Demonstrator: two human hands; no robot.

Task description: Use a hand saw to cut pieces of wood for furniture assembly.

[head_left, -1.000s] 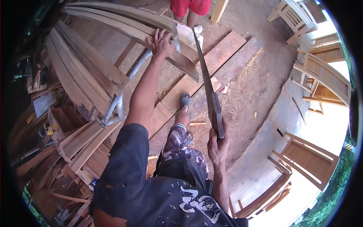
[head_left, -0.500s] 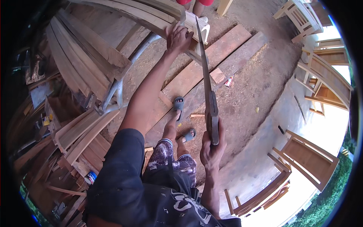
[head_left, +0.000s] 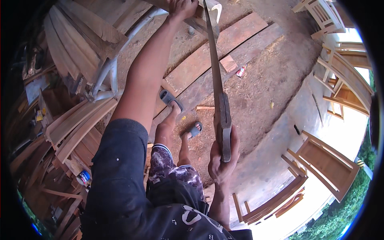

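Left hand (head_left: 183, 7) rests on the timber (head_left: 199, 24), the largest workpiece, at the upper edge of the view; whether its fingers are spread or pressed together cannot be told. Next in size, the saw (head_left: 216, 72) points upward across the timber's end. Right hand (head_left: 219, 168) is wrapped around the handle (head_left: 226, 142). Good control likely calls for firm left-palm pressure, fingers clear of the saw, and a straight right wrist. Left fingertips and saw tip are cut off; contact between saw and timber is unclear.
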